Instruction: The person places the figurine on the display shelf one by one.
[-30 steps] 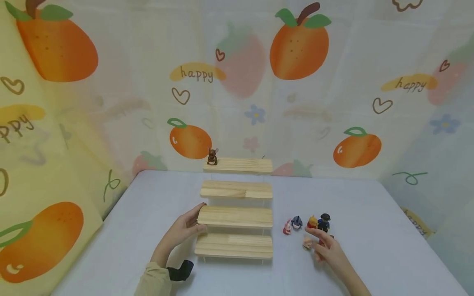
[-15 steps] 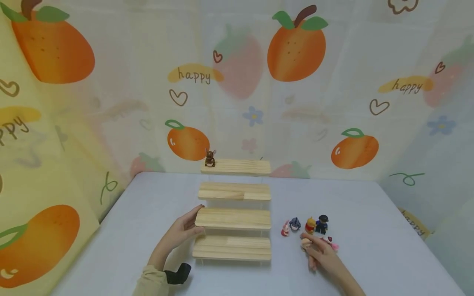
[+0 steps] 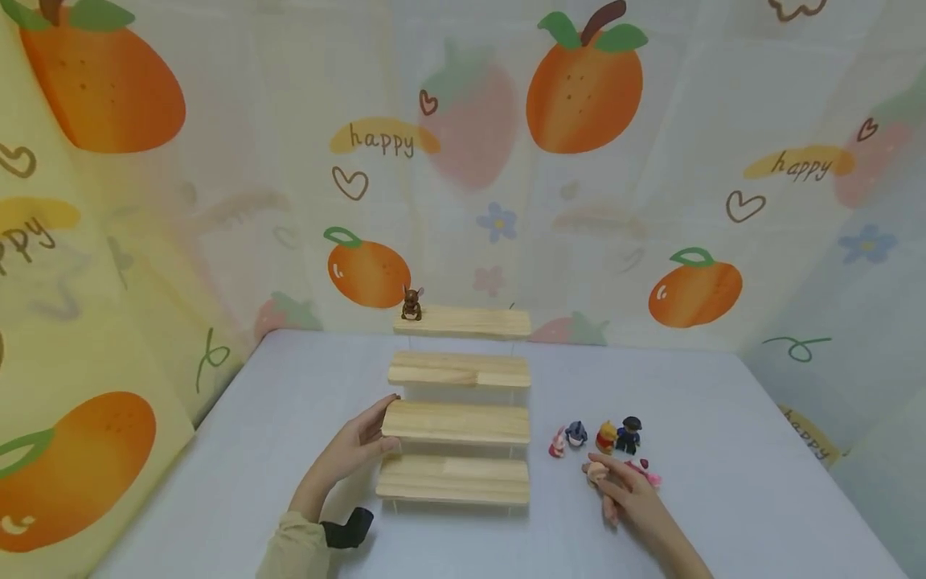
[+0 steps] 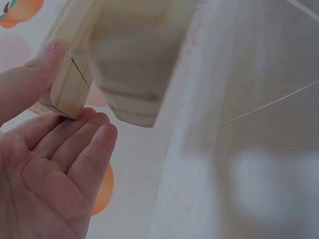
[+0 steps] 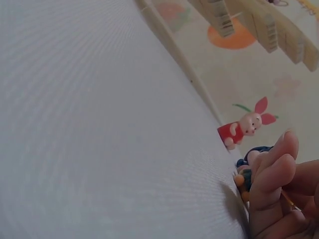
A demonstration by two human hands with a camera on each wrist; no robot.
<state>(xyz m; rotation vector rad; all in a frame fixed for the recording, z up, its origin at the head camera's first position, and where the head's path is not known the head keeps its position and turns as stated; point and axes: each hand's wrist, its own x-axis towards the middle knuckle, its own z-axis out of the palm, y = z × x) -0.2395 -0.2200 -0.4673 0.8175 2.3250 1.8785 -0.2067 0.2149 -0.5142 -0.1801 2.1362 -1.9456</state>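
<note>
Pale, orange-printed cloth (image 3: 275, 96) backs a white-covered table (image 3: 673, 386). Head view: a small peach-headed figurine (image 3: 596, 473) sits right of the four-tier pale wooden shelf (image 3: 456, 482), at the nearer right hand (image 3: 633, 494), lightly pinched by curled fingers; its long axis is unclear. Left wrist: the left hand (image 4: 55, 159) loosely grips a board's end. Right wrist: fingers partly hide the figurine, near a pink-and-red pig figurine (image 5: 232, 133).

wrinkled beige left sleeve (image 3: 292, 548), black angular piece (image 3: 350, 529) at its end
</note>
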